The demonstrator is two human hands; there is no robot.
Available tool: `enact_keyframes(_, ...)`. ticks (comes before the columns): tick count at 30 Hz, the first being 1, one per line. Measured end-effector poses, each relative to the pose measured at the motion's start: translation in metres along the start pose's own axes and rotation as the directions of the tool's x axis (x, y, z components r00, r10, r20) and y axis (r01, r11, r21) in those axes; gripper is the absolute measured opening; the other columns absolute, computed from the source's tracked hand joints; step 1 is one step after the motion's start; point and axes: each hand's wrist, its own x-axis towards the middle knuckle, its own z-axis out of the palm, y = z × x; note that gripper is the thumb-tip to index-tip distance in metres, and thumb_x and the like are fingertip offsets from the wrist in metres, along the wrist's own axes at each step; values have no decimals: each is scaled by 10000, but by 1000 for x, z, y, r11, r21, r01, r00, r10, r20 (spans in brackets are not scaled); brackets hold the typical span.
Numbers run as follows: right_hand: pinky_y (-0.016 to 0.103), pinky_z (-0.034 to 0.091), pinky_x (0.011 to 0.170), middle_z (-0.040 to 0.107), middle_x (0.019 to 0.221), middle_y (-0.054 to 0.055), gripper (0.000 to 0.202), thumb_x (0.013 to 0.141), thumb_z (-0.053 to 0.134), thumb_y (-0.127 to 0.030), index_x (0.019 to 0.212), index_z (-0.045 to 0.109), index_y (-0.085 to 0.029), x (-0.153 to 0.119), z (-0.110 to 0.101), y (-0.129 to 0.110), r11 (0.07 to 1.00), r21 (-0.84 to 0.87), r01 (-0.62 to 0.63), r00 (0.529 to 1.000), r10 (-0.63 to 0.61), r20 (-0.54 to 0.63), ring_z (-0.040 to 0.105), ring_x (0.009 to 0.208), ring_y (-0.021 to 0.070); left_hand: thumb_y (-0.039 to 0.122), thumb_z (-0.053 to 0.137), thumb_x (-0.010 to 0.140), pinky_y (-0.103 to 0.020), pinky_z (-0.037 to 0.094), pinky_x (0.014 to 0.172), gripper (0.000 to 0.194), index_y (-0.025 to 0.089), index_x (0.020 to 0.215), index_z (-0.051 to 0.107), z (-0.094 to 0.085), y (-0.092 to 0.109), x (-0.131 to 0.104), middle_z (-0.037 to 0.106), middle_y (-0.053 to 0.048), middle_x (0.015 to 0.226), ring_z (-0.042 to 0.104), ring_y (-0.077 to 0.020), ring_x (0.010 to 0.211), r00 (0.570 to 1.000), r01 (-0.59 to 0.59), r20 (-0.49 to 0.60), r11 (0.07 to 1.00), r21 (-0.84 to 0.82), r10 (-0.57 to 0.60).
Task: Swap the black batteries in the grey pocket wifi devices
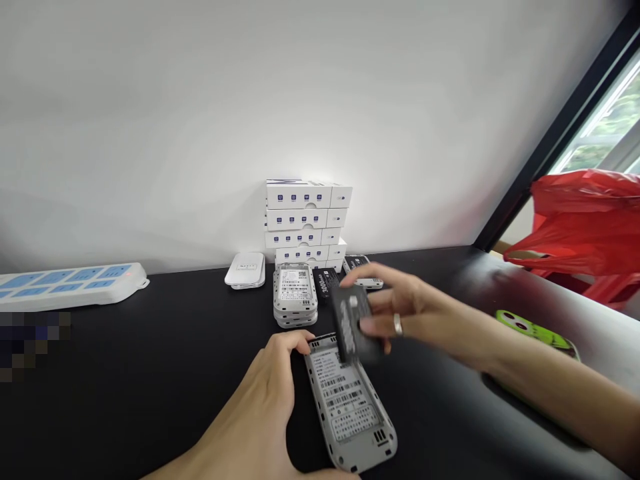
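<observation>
In the head view, an opened grey-white device (346, 400) lies on the black table, its label and barcodes facing up. My left hand (255, 407) reaches around its left side, the index finger at the far corner and the thumb at the near end. A black battery (354, 327), slightly blurred, is pinched in my right hand (405, 307). It is tilted over the far part of the device and hides some of the label. I cannot tell whether the two touch. A ring shows on a right finger.
Beyond my hands are a stack of similar devices (295, 293), another battery (328, 283), stacked white covers (246, 271) and piled white boxes (299, 219) by the wall. A power strip (75, 285) lies left. Rightward are a green cartoon-faced object (537, 332) and a red plastic bag (585, 227).
</observation>
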Motion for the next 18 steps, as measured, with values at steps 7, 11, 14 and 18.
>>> enact_keyframes(7, 224, 442, 510, 512, 784, -18, 228, 877, 619, -373, 951, 594, -159, 37, -30, 15, 986, -133, -103, 975, 74, -207, 610, 595, 98, 495, 812, 653, -565, 546, 861, 861, 312, 1227, 198, 4, -6, 1, 427, -118, 1241, 559, -380, 1126, 994, -96, -46, 994, 59, 98)
enact_keyframes(11, 254, 460, 575, 527, 788, -16, 289, 806, 709, -353, 993, 613, -154, 51, -29, 22, 982, -141, -128, 980, 104, -167, 560, 603, 89, 509, 819, 638, -556, 554, 842, 883, 315, 1232, 195, 5, -10, 1, 418, -113, 1228, 551, -381, 1121, 989, -133, -51, 989, 62, 136)
enact_keyframes(14, 263, 435, 621, 459, 720, -60, 436, 723, 789, -311, 1101, 607, -190, 53, -31, 22, 966, -227, -122, 989, 98, -111, 477, 599, 81, 496, 824, 644, -586, 541, 865, 852, 321, 1208, 210, 2, -9, 1, 409, -116, 1260, 539, -389, 1151, 993, -110, -26, 993, 52, 111)
enact_keyframes(18, 277, 370, 628, 312, 676, -87, 437, 800, 693, -320, 1218, 602, -230, 55, -33, 28, 892, -451, -45, 995, -1, -101, 333, 550, 72, 491, 822, 660, -599, 536, 869, 827, 325, 1200, 218, -1, -4, 1, 401, -115, 1273, 534, -386, 1163, 997, -82, -2, 995, 51, 82)
